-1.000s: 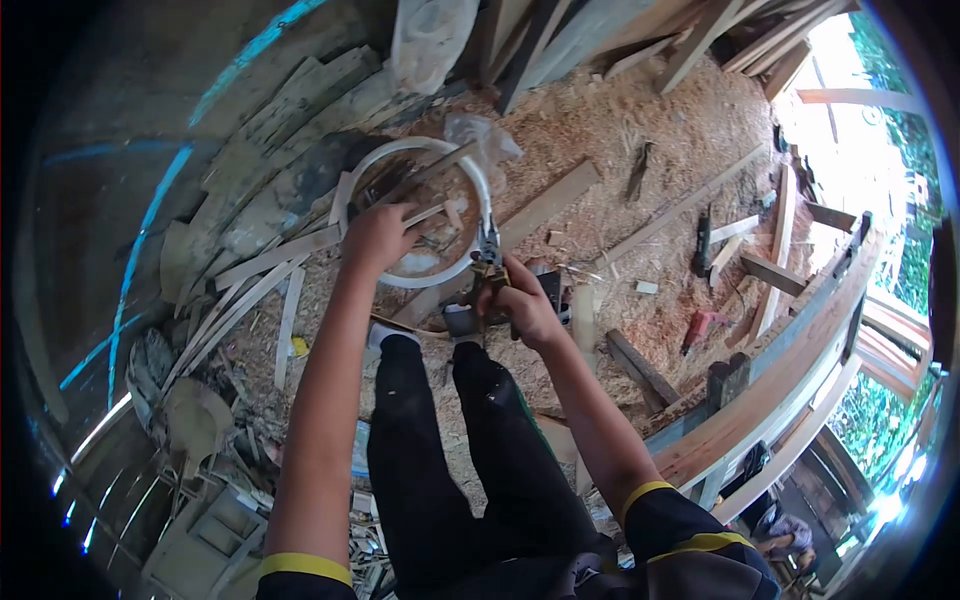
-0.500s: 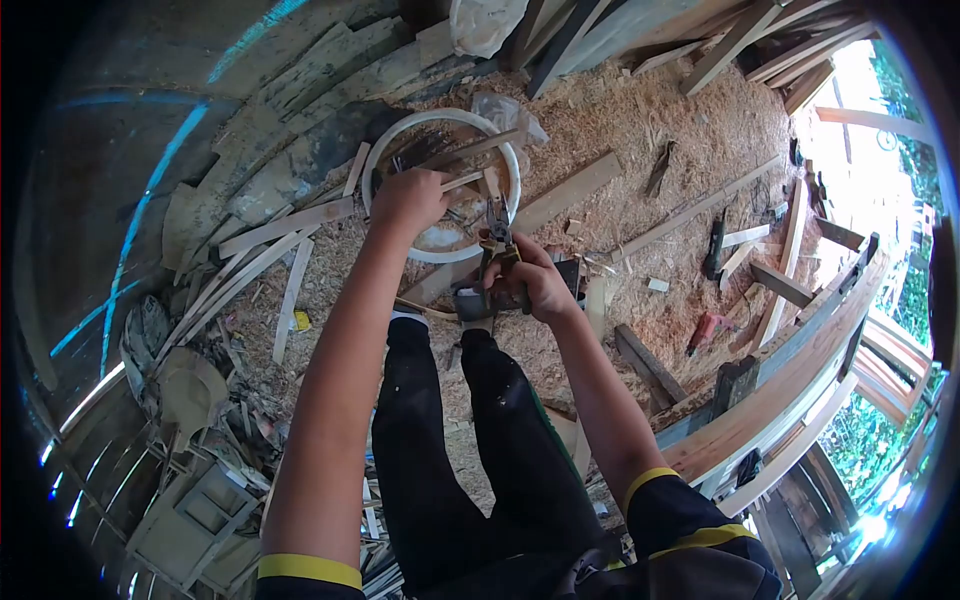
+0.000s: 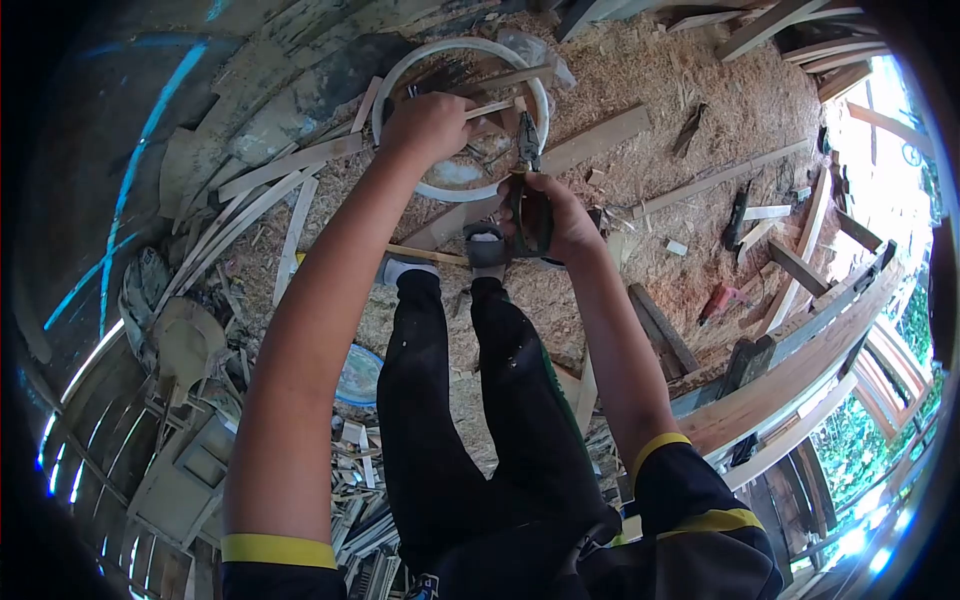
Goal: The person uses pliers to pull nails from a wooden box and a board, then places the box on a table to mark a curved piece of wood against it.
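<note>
A thin wooden stick (image 3: 492,108) points to the right out of my left hand (image 3: 428,128), whose fingers are closed around it. My right hand (image 3: 562,218) is wrapped around the handles of a pair of pliers (image 3: 529,150). The jaws point away from me and reach right up to the stick's far end, where a small pale wood piece (image 3: 520,103) shows. Both hands are over the near part of a white round rim (image 3: 455,193) on the floor, with wood pieces inside it.
Sawdust and shavings cover the floor. A long board (image 3: 597,137) lies right of the rim. Farther right are a red power tool (image 3: 722,302), a dark hand tool (image 3: 737,215) and a curved wooden frame (image 3: 790,375). Planks (image 3: 290,165) lie at left; my feet stand below the rim.
The pliers have moved up from below the stick to its far end, and their handles are gripped more fully. The whole view has shifted, so the rim appears higher.
</note>
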{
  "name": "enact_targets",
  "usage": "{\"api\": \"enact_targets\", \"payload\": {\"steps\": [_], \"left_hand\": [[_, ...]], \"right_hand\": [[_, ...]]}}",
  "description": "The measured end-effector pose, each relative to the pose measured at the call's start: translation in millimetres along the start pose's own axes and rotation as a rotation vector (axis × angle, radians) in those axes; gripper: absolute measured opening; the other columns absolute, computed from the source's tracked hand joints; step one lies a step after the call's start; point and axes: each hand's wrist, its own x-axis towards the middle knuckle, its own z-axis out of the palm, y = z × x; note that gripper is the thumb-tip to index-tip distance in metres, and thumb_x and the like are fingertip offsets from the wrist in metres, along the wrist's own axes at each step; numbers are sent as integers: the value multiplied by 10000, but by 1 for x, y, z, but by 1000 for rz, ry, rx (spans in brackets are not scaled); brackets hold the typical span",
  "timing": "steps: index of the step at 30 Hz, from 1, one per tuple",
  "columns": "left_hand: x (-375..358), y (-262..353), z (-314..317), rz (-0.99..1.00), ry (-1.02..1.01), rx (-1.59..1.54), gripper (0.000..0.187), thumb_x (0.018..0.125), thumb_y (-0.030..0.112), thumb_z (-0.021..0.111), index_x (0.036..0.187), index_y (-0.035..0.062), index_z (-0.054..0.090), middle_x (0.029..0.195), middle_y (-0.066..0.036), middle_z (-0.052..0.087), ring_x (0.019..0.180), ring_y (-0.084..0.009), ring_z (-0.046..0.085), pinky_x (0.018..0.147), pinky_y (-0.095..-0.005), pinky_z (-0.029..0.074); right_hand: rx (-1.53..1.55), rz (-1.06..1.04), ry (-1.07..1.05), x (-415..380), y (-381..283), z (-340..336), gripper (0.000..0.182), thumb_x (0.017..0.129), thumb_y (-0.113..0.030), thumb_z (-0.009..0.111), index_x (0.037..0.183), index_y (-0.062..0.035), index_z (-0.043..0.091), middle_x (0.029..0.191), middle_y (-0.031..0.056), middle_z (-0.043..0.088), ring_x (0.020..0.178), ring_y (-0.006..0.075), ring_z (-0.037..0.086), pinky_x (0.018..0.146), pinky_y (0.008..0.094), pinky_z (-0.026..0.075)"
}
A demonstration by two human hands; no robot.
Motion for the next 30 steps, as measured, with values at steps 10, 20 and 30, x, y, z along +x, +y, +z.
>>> {"api": "enact_targets", "payload": {"steps": [10, 20, 30], "left_hand": [[5, 3, 1, -44, -57, 7, 345, 1007, 457, 656, 1211, 208, 778, 1019, -165, 774, 959, -393, 741, 822, -517, 601], [6, 2, 3, -37, -55, 29, 329, 1011, 425, 643, 1208, 193, 769, 1020, -161, 771, 958, -387, 741, 825, -516, 600], [0, 10, -3, -112, -25, -13, 352, 974, 431, 671, 1115, 132, 791, 1022, -178, 773, 956, -404, 745, 838, -527, 599]], "right_hand": [[157, -27, -229, -3, 5, 8, 315, 976, -349, 658, 1117, -73, 604, 1062, 101, 670, 1002, 282, 686, 868, 414, 559], [436, 192, -284, -13, -10, 24, 245, 1062, -339, 596, 942, -143, 512, 735, -65, 353, 576, 79, 337, 498, 255, 269], [419, 250, -43, -24, -25, 62, 317, 1078, -340, 591, 844, -168, 463, 688, -83, 299, 538, 76, 280, 476, 259, 236]]}}
